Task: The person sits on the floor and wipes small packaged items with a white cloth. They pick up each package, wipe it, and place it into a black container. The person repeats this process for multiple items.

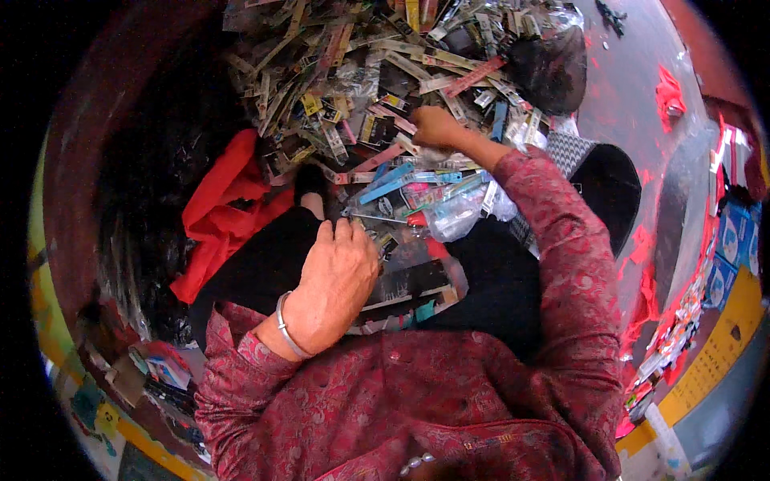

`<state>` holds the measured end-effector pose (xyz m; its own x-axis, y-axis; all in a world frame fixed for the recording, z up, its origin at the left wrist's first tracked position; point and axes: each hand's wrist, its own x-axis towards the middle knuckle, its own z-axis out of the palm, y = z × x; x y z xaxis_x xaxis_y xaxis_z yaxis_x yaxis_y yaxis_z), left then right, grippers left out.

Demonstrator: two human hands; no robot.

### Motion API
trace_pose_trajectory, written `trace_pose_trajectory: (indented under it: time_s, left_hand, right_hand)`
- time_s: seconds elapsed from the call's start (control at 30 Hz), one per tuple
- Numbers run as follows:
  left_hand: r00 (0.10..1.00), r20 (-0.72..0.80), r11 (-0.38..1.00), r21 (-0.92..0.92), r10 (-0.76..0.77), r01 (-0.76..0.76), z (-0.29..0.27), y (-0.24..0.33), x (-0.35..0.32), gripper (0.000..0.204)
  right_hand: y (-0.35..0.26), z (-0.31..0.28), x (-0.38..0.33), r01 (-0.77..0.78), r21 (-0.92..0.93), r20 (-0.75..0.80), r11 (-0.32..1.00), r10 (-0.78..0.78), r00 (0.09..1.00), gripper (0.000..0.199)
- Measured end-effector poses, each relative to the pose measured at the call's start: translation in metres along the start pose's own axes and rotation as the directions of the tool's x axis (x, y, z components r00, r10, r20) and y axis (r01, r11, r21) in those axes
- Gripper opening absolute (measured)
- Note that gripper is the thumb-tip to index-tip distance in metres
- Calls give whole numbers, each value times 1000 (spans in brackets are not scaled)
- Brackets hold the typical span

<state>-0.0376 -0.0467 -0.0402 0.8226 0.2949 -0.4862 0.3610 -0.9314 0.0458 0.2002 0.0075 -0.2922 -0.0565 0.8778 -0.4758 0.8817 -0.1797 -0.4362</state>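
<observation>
A large heap of long narrow strips in clear plastic sleeves [401, 60] lies in front of me, mixed with printed cards. At its near right side is my right hand [437, 128], its fingers curled down among the strips; what they hold, if anything, is hidden. Over my lap, my left hand [337, 264] has its fingers bent and close together, back turned up, so whatever is under them cannot be seen. A thin rod [380, 218] lies just beyond its fingertips. Between the hands are light-blue strips [409, 183] and a crumpled clear plastic bag [453, 212].
Red cloth or bag [220, 216] lies by my left leg, with black plastic sheeting [152, 200] beyond it. A dark filled bag [552, 70] rests at the heap's far right. Red scraps [670, 96] and blue-and-white packages [728, 240] are farther right.
</observation>
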Motion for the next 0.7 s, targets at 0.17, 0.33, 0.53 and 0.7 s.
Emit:
trace_pose_trajectory:
  time_s: [0.17,0.33,0.53,0.7]
  left_hand:
    - [999,2,999,32,-33,33,4,-2,8,33]
    - [1000,-10,1000,0,-5,5,4,1,18,33]
    - [996,89,999,-38,2,1,3,2,29,36]
    - [995,90,997,-46,-52,57,12,1,24,36]
  right_hand:
    - [-26,26,13,24,84,-164,996,-10,986,56]
    - [-59,48,15,263,-346,-275,901,-365,889,75]
    - [-55,119,61,108,-501,-425,859,-353,833,49]
    - [-42,39,52,458,-357,-81,814,-515,853,28]
